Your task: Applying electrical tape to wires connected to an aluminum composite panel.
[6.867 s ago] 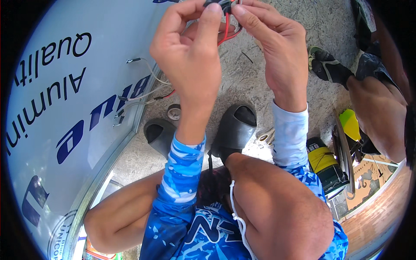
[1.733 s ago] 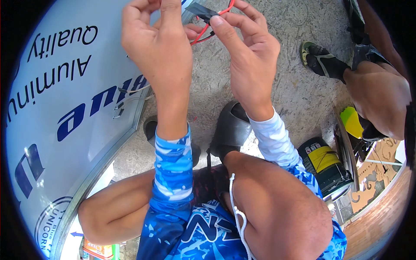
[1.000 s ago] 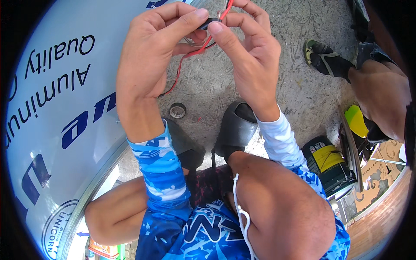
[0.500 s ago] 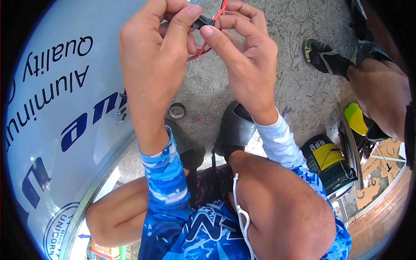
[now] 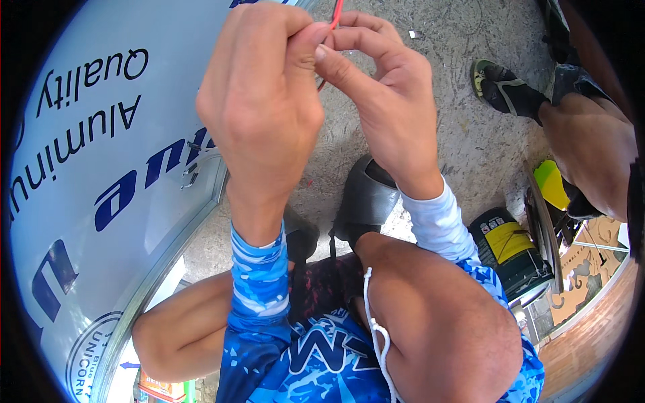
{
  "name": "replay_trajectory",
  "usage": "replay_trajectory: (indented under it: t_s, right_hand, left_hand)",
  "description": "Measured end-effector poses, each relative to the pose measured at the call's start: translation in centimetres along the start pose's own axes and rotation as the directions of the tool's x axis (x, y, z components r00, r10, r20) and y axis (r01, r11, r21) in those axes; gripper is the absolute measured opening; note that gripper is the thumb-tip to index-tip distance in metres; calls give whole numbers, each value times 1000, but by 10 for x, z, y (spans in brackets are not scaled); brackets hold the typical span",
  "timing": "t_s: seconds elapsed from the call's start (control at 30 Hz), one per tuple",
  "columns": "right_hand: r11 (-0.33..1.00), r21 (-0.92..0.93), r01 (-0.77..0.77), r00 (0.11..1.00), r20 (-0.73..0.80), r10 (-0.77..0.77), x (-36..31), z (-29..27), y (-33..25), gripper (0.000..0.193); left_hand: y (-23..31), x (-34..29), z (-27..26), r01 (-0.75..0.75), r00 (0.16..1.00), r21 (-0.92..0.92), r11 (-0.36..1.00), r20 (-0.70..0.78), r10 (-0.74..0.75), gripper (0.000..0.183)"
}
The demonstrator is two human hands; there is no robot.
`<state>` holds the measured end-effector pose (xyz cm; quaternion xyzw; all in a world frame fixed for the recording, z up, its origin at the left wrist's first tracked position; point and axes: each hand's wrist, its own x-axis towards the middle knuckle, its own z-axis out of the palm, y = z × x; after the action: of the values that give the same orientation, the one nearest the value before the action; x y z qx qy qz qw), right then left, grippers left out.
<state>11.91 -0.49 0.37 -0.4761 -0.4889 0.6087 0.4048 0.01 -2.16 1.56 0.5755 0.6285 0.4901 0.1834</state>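
Note:
Both hands meet at the top of the view around a thin red and black wire (image 5: 336,13). My left hand (image 5: 265,111) is closed, its back turned up, with thumb and fingers pinching the wire. From the other side, the thumb and forefinger of my right hand (image 5: 393,97) close on the same spot, touching the left fingertips. A short stretch of wire shows below the pinch. The fingers cover the part of the wire between them, so any wrapping there cannot be seen.
On the left lies a large white panel (image 5: 154,195) with dark lettering and small metal bits (image 5: 191,176). A dark bucket with a yellow label (image 5: 507,245) stands right of my knee. Another person's sandalled foot (image 5: 504,84) rests on the concrete floor (image 5: 463,134).
My left hand has turned over and moved right, hiding the black piece on the wire that showed between the fingers. It now also covers the tape roll on the floor.

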Motion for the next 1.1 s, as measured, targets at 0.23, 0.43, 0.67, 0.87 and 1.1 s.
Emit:
replay_trajectory:
  t_s: [0.23, 0.43, 0.67, 0.87, 1.1]
  right_hand:
    - [931, 343, -121, 990, 104, 91, 10, 3, 3, 15]
    - [994, 2, 107, 990, 90, -107, 13, 3, 2, 13]
    - [783, 607, -139, 990, 102, 96, 12, 12, 29, 10]
    - [857, 510, -76, 996, 74, 45, 8, 9, 17, 11]
    - [797, 560, -224, 974, 139, 177, 5, 6, 3, 11]
  left_hand:
    - [8, 4, -6, 75, 996, 54, 996, -54, -72, 5]
    - [8, 6, -8, 13, 998, 13, 1000, -57, -12, 4]
    - [2, 6, -7, -67, 998, 120, 990, -7, 68, 2]
    - [-7, 10, -14, 154, 988, -110, 982, 15, -153, 6]
    - [-15, 9, -10, 188, 982, -132, 973, 26, -186, 7]
